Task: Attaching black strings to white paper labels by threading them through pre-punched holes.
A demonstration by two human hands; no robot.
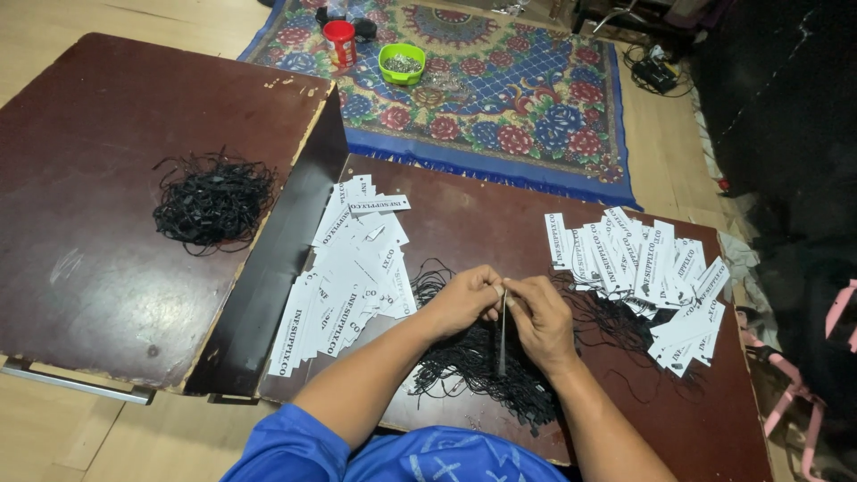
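Both hands, left (464,299) and right (540,317), grip closed, pinch one tag (503,332) edge-on.

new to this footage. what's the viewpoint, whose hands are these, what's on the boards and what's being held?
There is one picture, taken from a camera on the person's head, looking down at their own two bare hands. No machine is involved.

The left hand and right hand meet over a dark brown board and pinch a thin black string that hangs down between them. Under the hands lies a loose heap of black strings.

To the left of the hands is a fanned pile of white paper tags; to the right a second pile of tags with strings attached. A second brown board on the left carries a tangle of black strings. Beyond, on a patterned rug, stand a green bowl and a red cup.
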